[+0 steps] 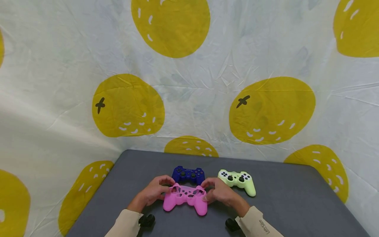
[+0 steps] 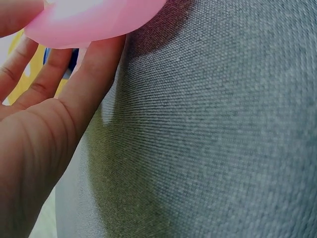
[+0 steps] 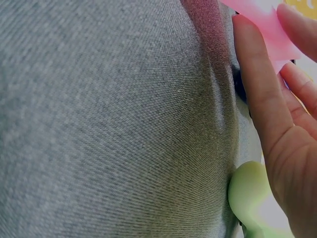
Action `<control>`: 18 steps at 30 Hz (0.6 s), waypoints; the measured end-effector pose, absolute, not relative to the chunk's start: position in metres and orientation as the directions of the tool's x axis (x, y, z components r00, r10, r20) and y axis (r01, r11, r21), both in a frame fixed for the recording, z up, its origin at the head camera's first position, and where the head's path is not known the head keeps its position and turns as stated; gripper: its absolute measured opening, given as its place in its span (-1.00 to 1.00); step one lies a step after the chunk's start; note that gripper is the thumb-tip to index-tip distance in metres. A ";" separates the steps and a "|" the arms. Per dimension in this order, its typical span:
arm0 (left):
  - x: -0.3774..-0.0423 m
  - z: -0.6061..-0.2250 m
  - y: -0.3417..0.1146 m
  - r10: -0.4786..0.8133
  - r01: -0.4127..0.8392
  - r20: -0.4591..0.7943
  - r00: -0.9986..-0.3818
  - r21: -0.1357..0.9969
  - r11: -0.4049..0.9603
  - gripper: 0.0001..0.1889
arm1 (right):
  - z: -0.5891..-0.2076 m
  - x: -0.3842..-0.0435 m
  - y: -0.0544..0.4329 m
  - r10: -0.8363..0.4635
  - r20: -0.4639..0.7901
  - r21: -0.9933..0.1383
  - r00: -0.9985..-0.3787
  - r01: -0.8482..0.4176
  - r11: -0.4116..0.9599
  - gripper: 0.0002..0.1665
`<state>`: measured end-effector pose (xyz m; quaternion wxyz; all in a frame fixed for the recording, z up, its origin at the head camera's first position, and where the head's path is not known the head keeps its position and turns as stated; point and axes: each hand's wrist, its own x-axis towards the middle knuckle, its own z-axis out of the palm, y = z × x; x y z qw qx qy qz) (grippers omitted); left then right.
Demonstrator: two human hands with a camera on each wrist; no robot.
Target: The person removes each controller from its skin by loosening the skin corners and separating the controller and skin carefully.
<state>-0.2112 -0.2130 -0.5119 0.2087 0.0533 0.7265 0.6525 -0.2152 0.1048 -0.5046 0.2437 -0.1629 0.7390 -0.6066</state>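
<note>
Between both hands is a pink, see-through-holed silicone controller cover (image 1: 186, 196), its two handles pointing toward me. My left hand (image 1: 156, 190) grips its left side, thumb and fingers around the edge. On the opposite side my right hand (image 1: 219, 192) holds the cover's right edge. In the left wrist view the pink cover (image 2: 94, 22) sits between thumb and fingers, just over the cloth. The right wrist view has the cover (image 3: 267, 25) pinched likewise. Just behind it lies a dark blue game controller (image 1: 188, 174), partly hidden by the cover and hands.
A game controller in a pale green cover (image 1: 238, 179) lies behind and to the right of the right hand. The grey table (image 1: 284, 200) carries everything. A white curtain with yellow fruit prints (image 1: 195, 108) hangs behind and at the sides.
</note>
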 end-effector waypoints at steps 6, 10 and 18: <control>-0.211 -0.512 -0.213 0.346 -0.201 -0.241 -0.907 0.968 0.148 -0.65 | -0.504 -0.216 0.104 -0.541 -0.161 -0.977 -0.825 0.054 0.208 -0.43; -0.210 -0.511 -0.213 0.350 -0.209 -0.248 -0.903 0.967 0.147 -0.66 | -0.504 -0.215 0.103 -0.552 -0.170 -0.977 -0.816 0.066 0.202 -0.43; -0.209 -0.510 -0.213 0.349 -0.206 -0.248 -0.904 0.966 0.153 -0.66 | -0.506 -0.214 0.103 -0.560 -0.176 -0.978 -0.810 0.077 0.195 -0.42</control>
